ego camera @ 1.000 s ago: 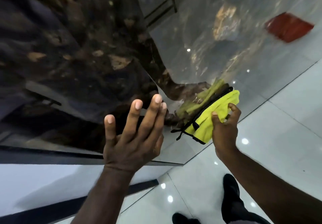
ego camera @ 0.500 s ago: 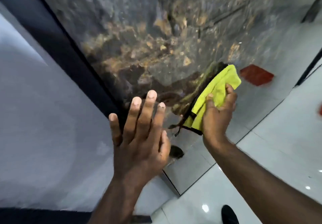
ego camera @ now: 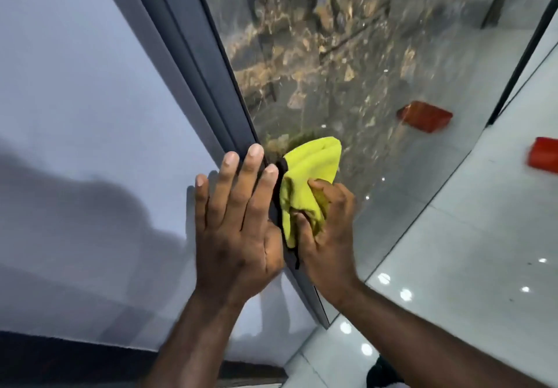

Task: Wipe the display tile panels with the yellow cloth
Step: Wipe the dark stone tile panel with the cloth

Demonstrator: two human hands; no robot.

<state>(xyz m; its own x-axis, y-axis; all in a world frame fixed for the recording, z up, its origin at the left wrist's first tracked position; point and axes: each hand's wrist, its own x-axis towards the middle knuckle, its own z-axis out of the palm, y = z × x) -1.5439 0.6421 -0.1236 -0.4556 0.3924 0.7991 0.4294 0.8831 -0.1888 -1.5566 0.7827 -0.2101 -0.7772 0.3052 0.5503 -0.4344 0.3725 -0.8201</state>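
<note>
A glossy dark display tile panel with gold and brown veining stands upright ahead, framed on its left by a dark metal edge. My right hand grips a bunched yellow cloth with black trim and presses it against the panel's lower left corner. My left hand lies flat with straight fingers, its fingertips on the dark frame and its palm over the pale wall right beside the cloth. The two hands almost touch.
A pale grey wall fills the left, with a dark skirting at its foot. Glossy white floor tiles spread to the right. A red object lies on the floor and its reflection shows in the panel. A dark shoe sits at the bottom.
The view has swung right along the panel to its left frame. My right hand slid the cloth left and down to the frame. My left hand moved from the panel face onto the frame.
</note>
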